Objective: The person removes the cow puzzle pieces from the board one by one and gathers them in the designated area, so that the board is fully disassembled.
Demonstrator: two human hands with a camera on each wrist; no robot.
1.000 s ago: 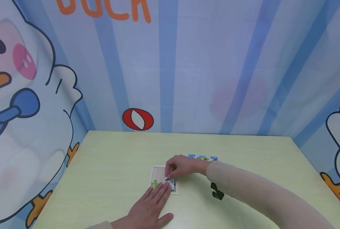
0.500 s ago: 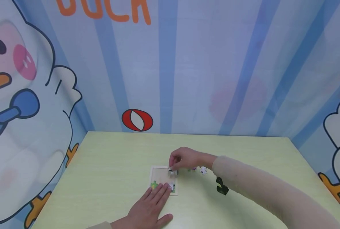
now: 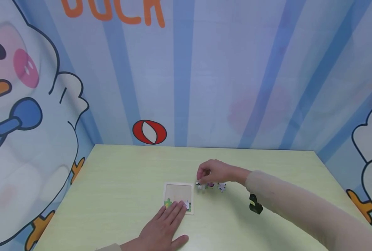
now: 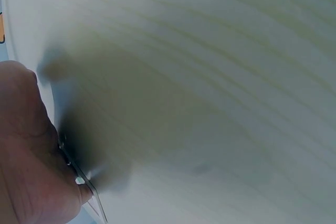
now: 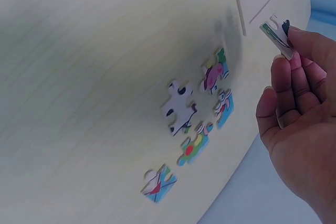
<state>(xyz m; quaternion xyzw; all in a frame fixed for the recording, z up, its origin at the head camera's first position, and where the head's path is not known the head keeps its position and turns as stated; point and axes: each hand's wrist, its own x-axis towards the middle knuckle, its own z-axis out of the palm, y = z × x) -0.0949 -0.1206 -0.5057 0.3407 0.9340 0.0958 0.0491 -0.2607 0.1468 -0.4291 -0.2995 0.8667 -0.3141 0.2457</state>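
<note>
My right hand (image 3: 216, 170) pinches a jigsaw piece (image 5: 280, 38), white with dark and green parts, between thumb and fingertips. In the head view it is just right of the shallow puzzle tray (image 3: 179, 192). My left hand (image 3: 164, 228) lies with straight fingers over the tray's lower edge. A green piece (image 3: 168, 202) shows in the tray's lower left corner. Another piece (image 3: 187, 205) in the lower right is partly covered by the left fingertips. In the left wrist view, the fingers (image 4: 31, 182) reach the tray's edge.
Several loose pieces lie right of the tray: a white one with black spots (image 5: 179, 107), a pink one (image 5: 213, 75), a green one with a red dot (image 5: 193, 146) and a blue and red one (image 5: 159, 184). A striped duck curtain (image 3: 217, 104) stands behind the table (image 3: 110, 188).
My right hand has moved up and to the right, from over the tray's right side to beside it, still pinching the jigsaw piece. The left hand has stayed in place.
</note>
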